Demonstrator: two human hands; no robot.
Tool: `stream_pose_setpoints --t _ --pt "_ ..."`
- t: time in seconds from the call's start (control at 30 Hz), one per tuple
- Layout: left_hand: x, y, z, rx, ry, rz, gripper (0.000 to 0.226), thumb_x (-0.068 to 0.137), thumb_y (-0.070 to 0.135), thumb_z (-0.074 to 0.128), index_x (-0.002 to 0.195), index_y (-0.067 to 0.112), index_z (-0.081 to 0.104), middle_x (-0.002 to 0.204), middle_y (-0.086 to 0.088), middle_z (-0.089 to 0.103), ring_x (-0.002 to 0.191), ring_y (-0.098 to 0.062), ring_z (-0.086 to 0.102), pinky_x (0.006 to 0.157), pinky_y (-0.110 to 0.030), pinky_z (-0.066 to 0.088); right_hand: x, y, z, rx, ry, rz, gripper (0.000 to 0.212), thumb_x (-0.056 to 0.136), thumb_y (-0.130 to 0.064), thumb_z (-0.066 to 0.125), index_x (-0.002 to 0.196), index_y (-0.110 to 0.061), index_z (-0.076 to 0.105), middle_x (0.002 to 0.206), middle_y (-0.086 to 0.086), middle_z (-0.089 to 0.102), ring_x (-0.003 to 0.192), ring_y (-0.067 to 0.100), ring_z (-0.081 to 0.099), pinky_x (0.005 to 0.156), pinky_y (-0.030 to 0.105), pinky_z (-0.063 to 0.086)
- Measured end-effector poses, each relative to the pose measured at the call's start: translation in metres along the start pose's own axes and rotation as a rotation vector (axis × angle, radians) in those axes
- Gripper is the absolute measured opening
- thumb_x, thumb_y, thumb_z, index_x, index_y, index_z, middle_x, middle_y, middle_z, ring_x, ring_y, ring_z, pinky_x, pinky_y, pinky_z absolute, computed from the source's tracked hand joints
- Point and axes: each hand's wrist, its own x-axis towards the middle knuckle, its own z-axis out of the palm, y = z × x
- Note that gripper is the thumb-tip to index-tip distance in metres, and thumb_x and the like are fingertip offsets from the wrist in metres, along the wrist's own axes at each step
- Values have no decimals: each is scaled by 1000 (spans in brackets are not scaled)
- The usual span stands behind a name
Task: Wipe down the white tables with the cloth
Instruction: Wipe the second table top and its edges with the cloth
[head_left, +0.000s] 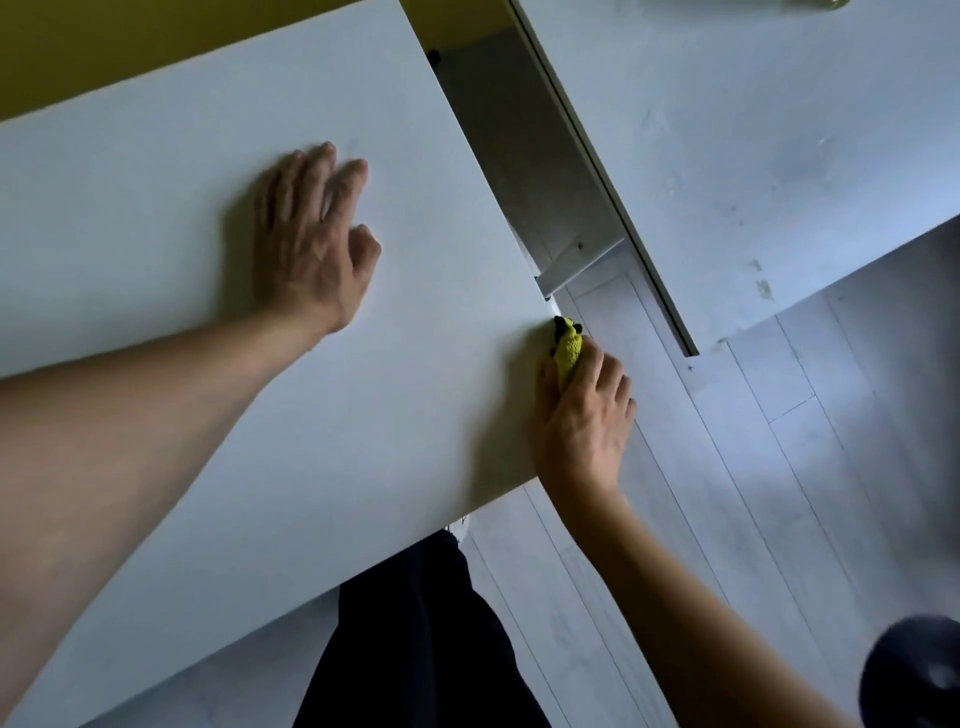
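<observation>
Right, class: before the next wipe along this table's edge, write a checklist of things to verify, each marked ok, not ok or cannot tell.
1. Cloth in the right hand: ok, fingers curled round it.
2. Cloth against the near table edge: ok.
3. Left hand flat, steadying the top: ok.
4. Near tabletop free of marks: cannot tell.
5. Far table clean: not ok, smudges show.

Left hand (311, 244) on near table (156, 218); right hand (584, 415), cloth (567, 349) at its right edge.
</observation>
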Motion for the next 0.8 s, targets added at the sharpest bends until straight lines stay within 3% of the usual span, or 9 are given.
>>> stream_pose_setpoints --t 0.1,0.2,0.43,0.6,0.8 --pt "-24 8 -5 -32 -1 -7 55 100 26 43 153 12 47 161 -21 41 145 -44 41 122 -52 28 5 -7 2 -17 9 6 55 101 -50 33 132 -8 51 114 16 57 97 39 55 79 48 45" --pt "-86 21 -9 -76 -51 116 58 98 25 47 153 8 48 161 -23 40 147 -44 39 124 -55 28 30 -28 6 2 37 -31 49 99 -46 43 132 -10 52 111 16 59 97 39 56 78 48 45" --pt "-166 34 -18 -57 -130 190 64 101 34 41 162 15 37 170 -16 28 157 -41 25 127 -60 20 101 -88 15 48 -73 -102 50 102 -44 40 143 -16 42 126 11 53 112 35 51 85 45 40" --pt "-167 37 -16 -54 -102 176 67 97 29 47 161 15 39 170 -16 30 156 -40 27 127 -58 20 55 -49 10 67 -67 -38 50 100 -42 43 143 -15 43 124 12 54 111 37 51 86 47 40" --pt "-167 36 -12 -40 -95 190 69 94 29 48 161 14 40 169 -17 30 155 -41 28 127 -59 21 -48 28 -6 95 -11 162 51 99 -43 44 139 -11 46 121 16 54 103 39 52 82 50 43"
